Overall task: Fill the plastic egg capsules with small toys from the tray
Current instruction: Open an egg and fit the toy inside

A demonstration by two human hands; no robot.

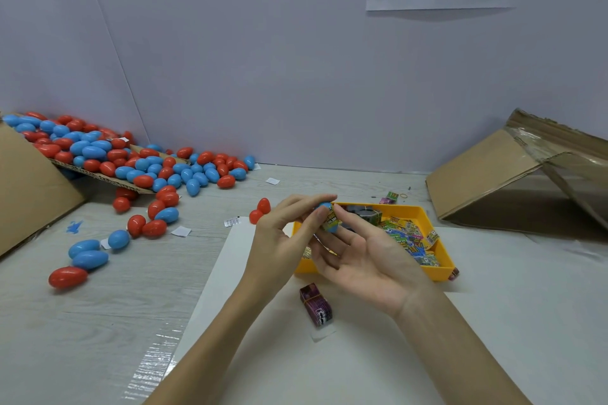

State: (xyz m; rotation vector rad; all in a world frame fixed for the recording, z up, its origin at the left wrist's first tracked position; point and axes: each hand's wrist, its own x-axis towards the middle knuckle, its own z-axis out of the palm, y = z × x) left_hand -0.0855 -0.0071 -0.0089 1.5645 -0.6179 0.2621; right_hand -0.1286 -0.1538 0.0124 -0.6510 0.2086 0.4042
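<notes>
Both hands meet over the near left corner of the yellow tray (441, 268). My left hand (283, 240) pinches a blue egg capsule (324, 207) between thumb and fingers. My right hand (365, 256) pinches a small green and yellow toy packet (330, 220) set against the capsule. The tray holds several small colourful toy packets (408, 237). Two red eggs (260, 210) lie just left of the hands. A big heap of red and blue eggs (131, 161) spills from a cardboard box at the left.
A purple bundle of packets (316, 304) lies on the white sheet (493, 322) in front of the tray. A tilted cardboard box (513, 174) stands at the right. Loose eggs (88, 255) and paper scraps dot the wooden table on the left.
</notes>
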